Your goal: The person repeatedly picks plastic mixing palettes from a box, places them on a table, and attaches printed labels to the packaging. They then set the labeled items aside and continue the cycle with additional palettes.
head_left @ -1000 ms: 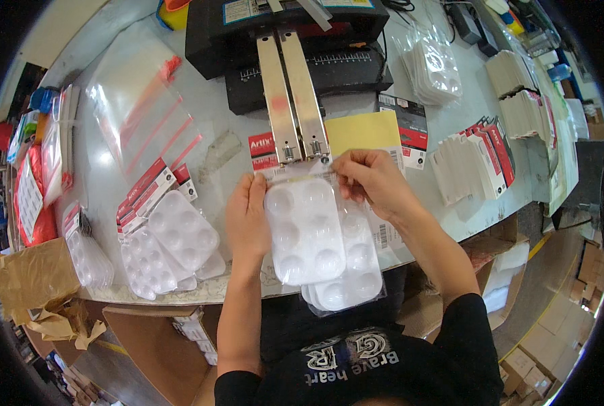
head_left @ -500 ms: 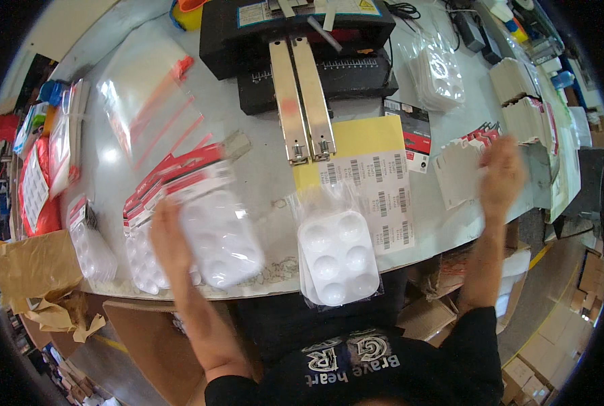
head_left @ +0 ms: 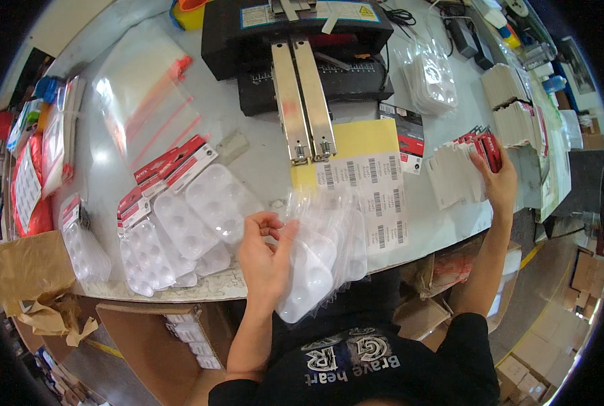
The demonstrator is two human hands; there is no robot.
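My left hand [head_left: 267, 254] is at the left edge of a stack of white plastic paint palettes [head_left: 310, 277] in clear bags. Its fingers are loosely curled and apart, with the thumb against the stack. The stack lies fanned over the table's front edge. At the right, my right hand [head_left: 501, 177] has its fingers closed on the red-and-black end of folded header cards [head_left: 486, 154], which lie in a fanned row. Bagged palettes with red header cards [head_left: 224, 199] overlap on the table left of my left hand.
A black sealing machine [head_left: 295, 68] with two metal bars stands at the back centre. Beneath the bars lies a barcode label sheet [head_left: 388, 203]. Clear bags [head_left: 143, 81] lie back left, more bagged palettes [head_left: 432, 81] back right. An open cardboard box [head_left: 146, 338] sits below the front edge.
My left hand has moved right, from the carded palettes to the middle stack, which is now tilted and fanned. My right hand has come down onto the header cards.
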